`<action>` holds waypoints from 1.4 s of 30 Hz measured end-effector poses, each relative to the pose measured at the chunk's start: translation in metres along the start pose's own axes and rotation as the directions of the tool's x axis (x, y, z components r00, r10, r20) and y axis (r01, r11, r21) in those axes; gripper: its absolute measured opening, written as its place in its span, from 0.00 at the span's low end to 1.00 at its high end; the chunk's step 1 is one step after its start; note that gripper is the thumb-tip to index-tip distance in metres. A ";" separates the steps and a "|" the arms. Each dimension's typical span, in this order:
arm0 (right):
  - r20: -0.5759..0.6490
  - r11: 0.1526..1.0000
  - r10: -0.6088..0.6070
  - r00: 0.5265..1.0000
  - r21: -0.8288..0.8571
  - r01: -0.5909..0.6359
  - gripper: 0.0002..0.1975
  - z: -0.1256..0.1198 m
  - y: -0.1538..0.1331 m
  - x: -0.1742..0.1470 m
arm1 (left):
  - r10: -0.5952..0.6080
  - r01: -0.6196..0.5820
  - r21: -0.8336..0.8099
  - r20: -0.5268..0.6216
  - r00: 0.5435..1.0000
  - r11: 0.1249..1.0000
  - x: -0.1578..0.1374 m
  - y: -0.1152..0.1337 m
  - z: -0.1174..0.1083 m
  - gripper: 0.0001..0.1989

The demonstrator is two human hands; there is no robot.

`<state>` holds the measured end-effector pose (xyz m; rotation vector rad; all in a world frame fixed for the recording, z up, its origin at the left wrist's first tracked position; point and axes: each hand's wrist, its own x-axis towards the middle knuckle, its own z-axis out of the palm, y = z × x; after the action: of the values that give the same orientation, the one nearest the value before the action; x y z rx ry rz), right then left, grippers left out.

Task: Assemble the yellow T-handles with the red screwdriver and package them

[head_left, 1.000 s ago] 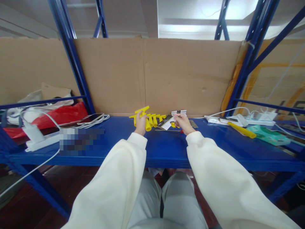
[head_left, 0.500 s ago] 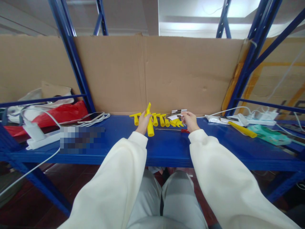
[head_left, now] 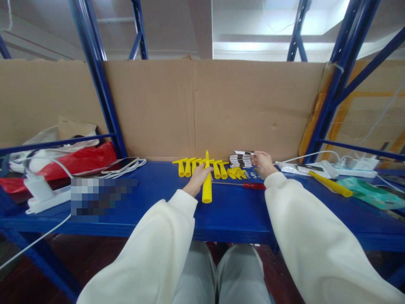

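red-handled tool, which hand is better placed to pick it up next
Probably the right hand: it is by the white-and-black stack, close to the red handle, while the left hand holds a yellow piece.

Brown cardboard point(head_left: 240, 109) rises behind a blue metal shelf point(head_left: 152, 181), where we find a red bag point(head_left: 79, 158) at far left. Near it, we see a flat device point(head_left: 120, 165) lying beside a white cable point(head_left: 141, 162), a white power strip point(head_left: 44, 202) in front. At right, we spot a teal packet point(head_left: 373, 193) near a second power strip point(head_left: 354, 172); a bright light point(head_left: 265, 46) glows overhead.
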<state>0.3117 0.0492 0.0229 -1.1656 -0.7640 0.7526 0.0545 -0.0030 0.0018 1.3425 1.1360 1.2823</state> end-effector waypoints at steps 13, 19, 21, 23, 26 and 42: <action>-0.002 0.976 0.112 0.994 -0.186 -0.110 0.19 0.031 0.002 0.026 | -0.074 0.076 -0.029 0.055 0.996 0.997 -0.015 0.013 0.005 0.18; 0.005 0.980 0.098 0.995 -0.173 -0.095 0.23 0.020 0.008 0.019 | -0.042 0.044 -0.030 0.069 0.997 0.999 -0.009 0.008 0.003 0.13; 0.006 0.986 0.044 0.999 -0.163 -0.043 0.20 0.014 0.007 0.014 | -0.037 0.037 -0.003 0.074 0.997 0.999 -0.007 0.007 0.003 0.11; 0.033 0.983 -0.023 0.999 -0.182 0.028 0.15 0.007 0.005 0.008 | -0.032 0.031 0.013 0.074 0.997 0.999 -0.005 0.006 0.003 0.11; 0.140 0.947 -0.147 0.979 -0.266 0.180 0.10 -0.005 0.005 -0.002 | -0.012 0.011 0.021 0.067 0.998 1.000 -0.004 0.005 0.002 0.10; 0.622 0.646 0.001 0.783 -0.598 0.474 0.06 -0.052 0.014 -0.045 | -0.048 0.031 0.221 0.068 0.997 0.975 -0.002 0.000 -0.009 0.22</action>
<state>0.3291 -0.0110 -0.0078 -1.5098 -1.8520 0.5548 0.0456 -0.0047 0.0013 1.5077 1.2757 1.0940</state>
